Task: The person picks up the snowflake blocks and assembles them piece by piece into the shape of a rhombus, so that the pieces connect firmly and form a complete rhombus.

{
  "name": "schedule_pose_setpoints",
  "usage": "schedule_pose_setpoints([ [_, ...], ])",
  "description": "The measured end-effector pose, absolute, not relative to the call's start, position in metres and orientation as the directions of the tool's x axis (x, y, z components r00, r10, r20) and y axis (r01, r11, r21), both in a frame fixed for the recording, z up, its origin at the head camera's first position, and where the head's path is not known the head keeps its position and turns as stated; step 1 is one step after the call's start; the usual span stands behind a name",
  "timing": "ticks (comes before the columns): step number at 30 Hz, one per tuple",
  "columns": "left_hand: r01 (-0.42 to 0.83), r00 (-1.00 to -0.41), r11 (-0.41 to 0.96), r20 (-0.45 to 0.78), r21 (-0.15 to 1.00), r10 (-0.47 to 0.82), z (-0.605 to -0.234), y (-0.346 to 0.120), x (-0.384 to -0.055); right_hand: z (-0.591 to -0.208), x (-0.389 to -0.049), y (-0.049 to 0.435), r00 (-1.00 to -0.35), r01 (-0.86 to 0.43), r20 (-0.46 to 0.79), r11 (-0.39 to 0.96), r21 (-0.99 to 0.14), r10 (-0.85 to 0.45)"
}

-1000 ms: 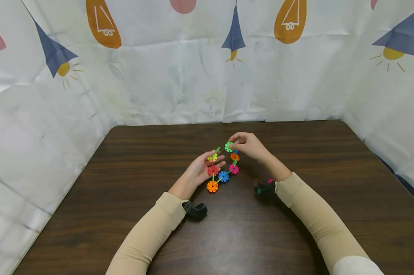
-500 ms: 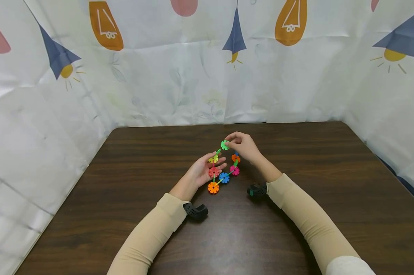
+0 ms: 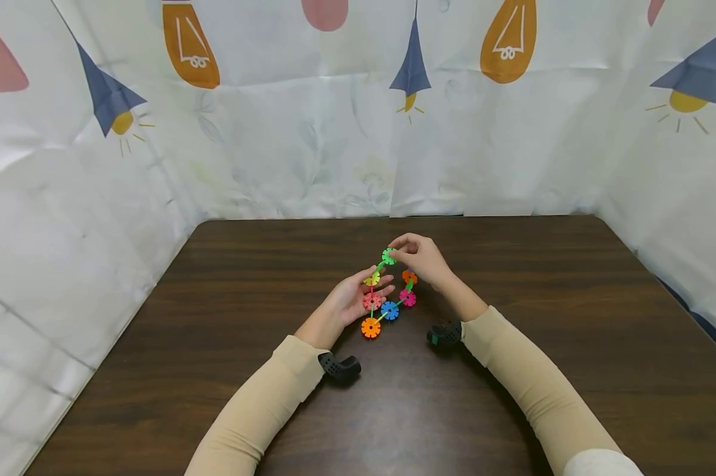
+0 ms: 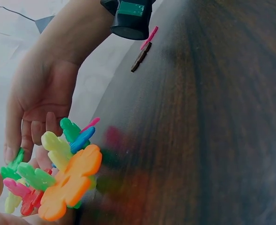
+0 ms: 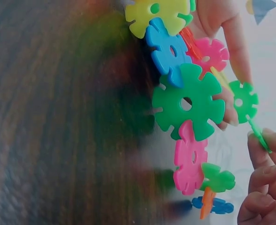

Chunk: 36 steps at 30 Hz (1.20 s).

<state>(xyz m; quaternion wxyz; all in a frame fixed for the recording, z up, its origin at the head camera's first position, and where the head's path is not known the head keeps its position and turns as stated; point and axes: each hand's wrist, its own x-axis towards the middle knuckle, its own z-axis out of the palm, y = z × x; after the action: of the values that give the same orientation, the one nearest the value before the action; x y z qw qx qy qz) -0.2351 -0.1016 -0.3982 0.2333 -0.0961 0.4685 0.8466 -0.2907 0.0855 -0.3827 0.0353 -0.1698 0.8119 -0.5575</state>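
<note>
A chain of notched plastic snowflake discs, in orange, blue, pink, red, yellow and green, hangs between both hands. My left hand (image 3: pixel 344 303) holds its left side near the yellow disc (image 3: pixel 372 279), with other fingers spread behind it. Between thumb and fingertips, my right hand (image 3: pixel 428 262) pinches a light green disc (image 3: pixel 388 256) at the top. The right wrist view has that pinched disc edge-on, its rim meeting another green disc (image 5: pixel 250 104) beside the left fingers. Lowest in the head view is an orange disc (image 3: pixel 366 331), close over the table.
The dark wood table (image 3: pixel 227 304) reaches back to a printed white cloth (image 3: pixel 262 152). A brown disc (image 4: pixel 140 58) and a pink disc (image 4: pixel 149 37) lie on it, beneath the right wrist's black camera mount (image 3: pixel 444 334). Another mount (image 3: pixel 341 370) sits at the left wrist.
My right hand has moved left with the light green disc, bringing it to the green disc at the left hand. The gap at the chain's top has closed. The left hand barely moved.
</note>
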Motion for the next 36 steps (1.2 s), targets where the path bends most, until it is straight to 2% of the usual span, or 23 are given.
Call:
schedule_pose_setpoints([
  [6, -0.473, -0.880, -0.444, -0.379, 0.761, 0.288, -0.400, -0.099, -0.235, -0.382, -0.291, 0.087, -0.932, -0.261, 0.148, 0.331, -0.907, -0.330],
  [13, -0.461, -0.882, -0.358, -0.372, 0.812, 0.291, -0.402, -0.100, -0.236, -0.382, -0.292, 0.086, -0.928, -0.271, 0.146, 0.349, -0.897, -0.344],
  [20, -0.468, -0.882, -0.390, -0.393, 0.793, 0.259, -0.401, -0.098, -0.237, -0.387, -0.292, 0.088, -0.927, -0.265, 0.136, 0.353, -0.897, -0.351],
  [28, -0.462, -0.886, -0.375, -0.397, 0.804, 0.242, -0.404, -0.096, -0.238, -0.388, -0.288, 0.096, -0.894, -0.311, 0.140, 0.367, -0.877, -0.425],
  [36, -0.454, -0.888, -0.355, -0.383, 0.817, 0.252, -0.405, -0.097, -0.238, -0.386, -0.283, 0.094, -0.901, -0.295, 0.142, 0.339, -0.893, -0.410],
])
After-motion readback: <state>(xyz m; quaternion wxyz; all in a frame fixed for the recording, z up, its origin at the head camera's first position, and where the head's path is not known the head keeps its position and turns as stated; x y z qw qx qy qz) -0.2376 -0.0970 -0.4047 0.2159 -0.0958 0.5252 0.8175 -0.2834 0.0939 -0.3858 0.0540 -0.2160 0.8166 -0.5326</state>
